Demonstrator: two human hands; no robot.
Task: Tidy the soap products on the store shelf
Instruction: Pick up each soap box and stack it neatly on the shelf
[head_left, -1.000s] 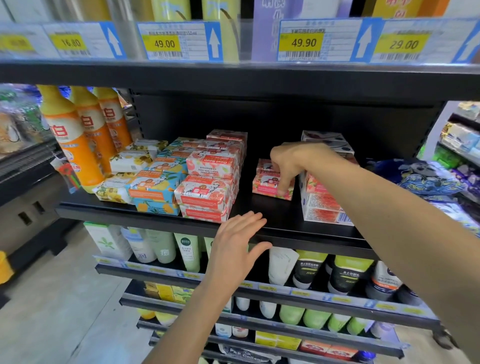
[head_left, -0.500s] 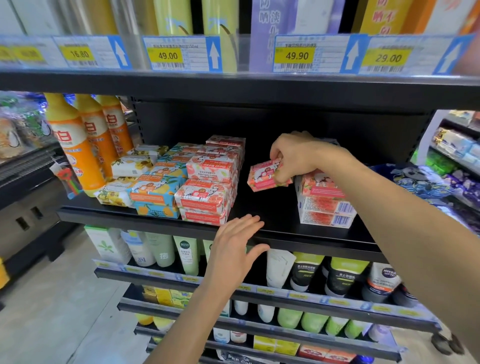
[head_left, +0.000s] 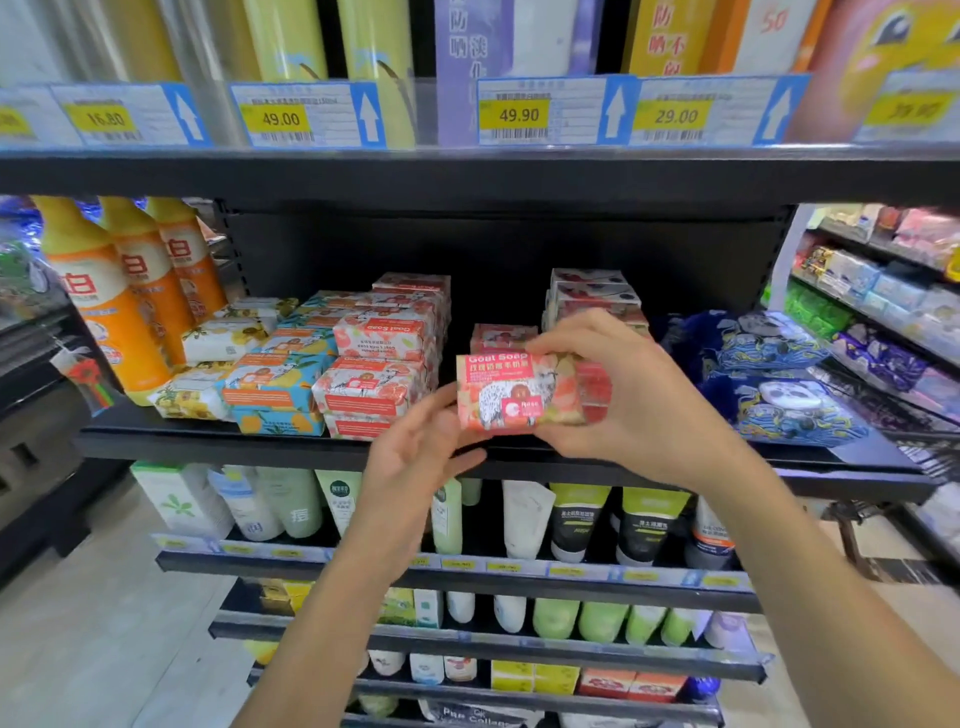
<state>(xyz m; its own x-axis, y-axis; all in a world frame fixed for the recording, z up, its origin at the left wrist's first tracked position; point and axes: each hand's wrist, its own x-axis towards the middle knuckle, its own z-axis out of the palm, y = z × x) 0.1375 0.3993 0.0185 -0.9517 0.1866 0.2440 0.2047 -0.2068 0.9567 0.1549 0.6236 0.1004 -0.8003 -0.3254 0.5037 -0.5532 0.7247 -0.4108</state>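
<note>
The right hand (head_left: 639, 410) pinches a pink Goat Soap bar (head_left: 506, 392) by its right end, fingers curled over the top, in the air just before the edge of the black shelf (head_left: 208, 447). The left hand (head_left: 415, 457) is open, with straight fingers at the bar's left end.

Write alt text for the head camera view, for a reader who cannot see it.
A person's right hand grips a pink Goat Soap box in front of a black store shelf, with the open left hand beside it. On the shelf, stacked soap boxes and orange bottles stand further left.
</note>
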